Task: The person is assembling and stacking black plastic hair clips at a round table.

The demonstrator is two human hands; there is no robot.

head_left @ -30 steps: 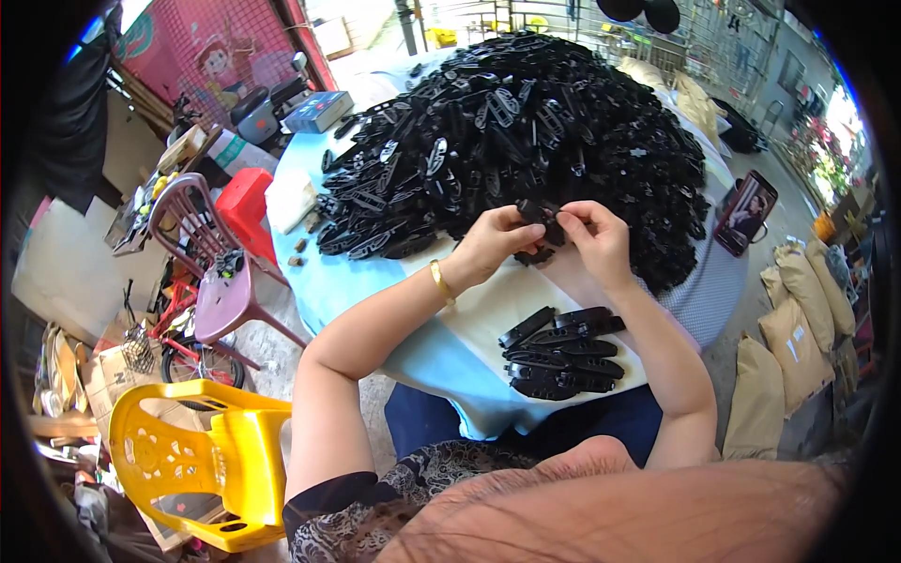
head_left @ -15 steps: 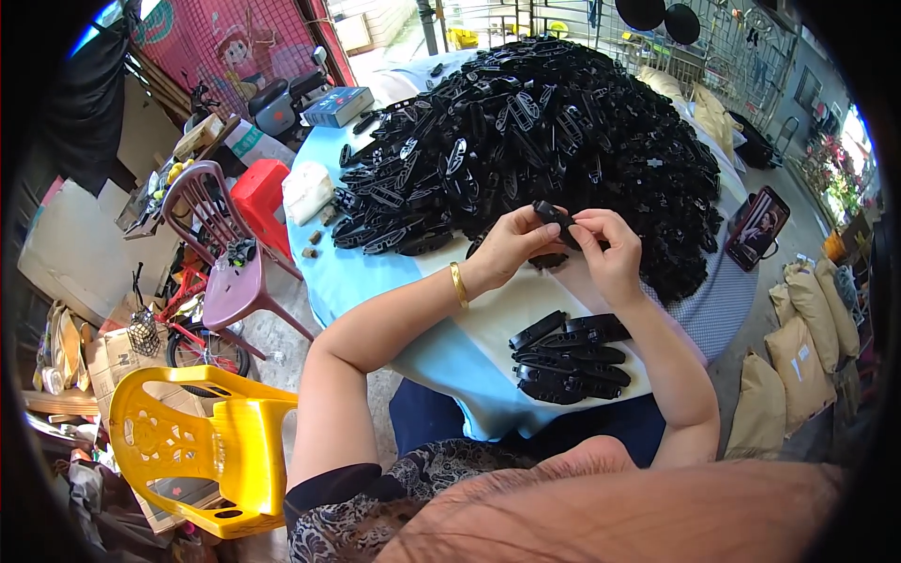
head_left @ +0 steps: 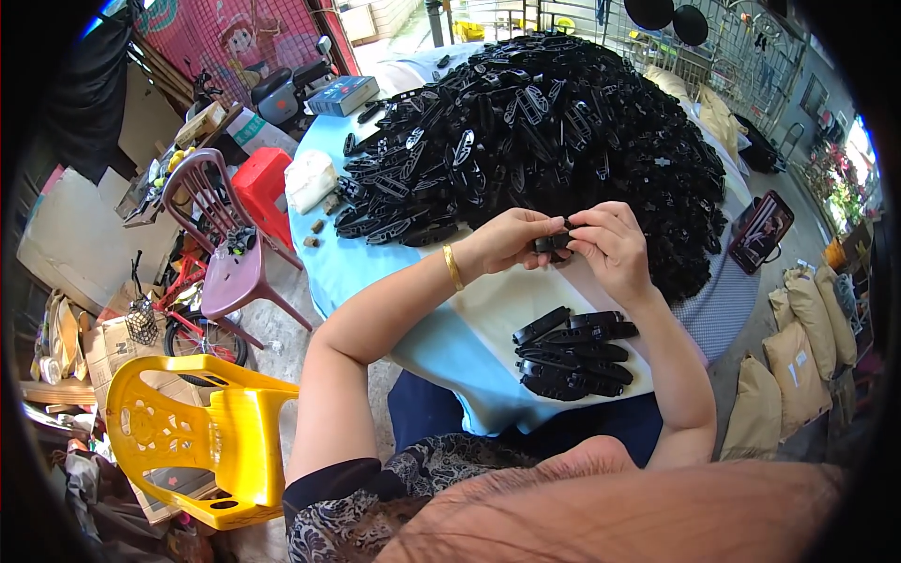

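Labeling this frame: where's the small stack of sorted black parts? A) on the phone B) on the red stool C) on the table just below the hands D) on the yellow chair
C: the small stack of black parts lies on the table just below both hands, apart from the big pile.

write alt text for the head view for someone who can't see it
Both hands, left hand and right hand, pinch a small black plastic part above a table heaped with black plastic pieces; a small stack lies nearer.
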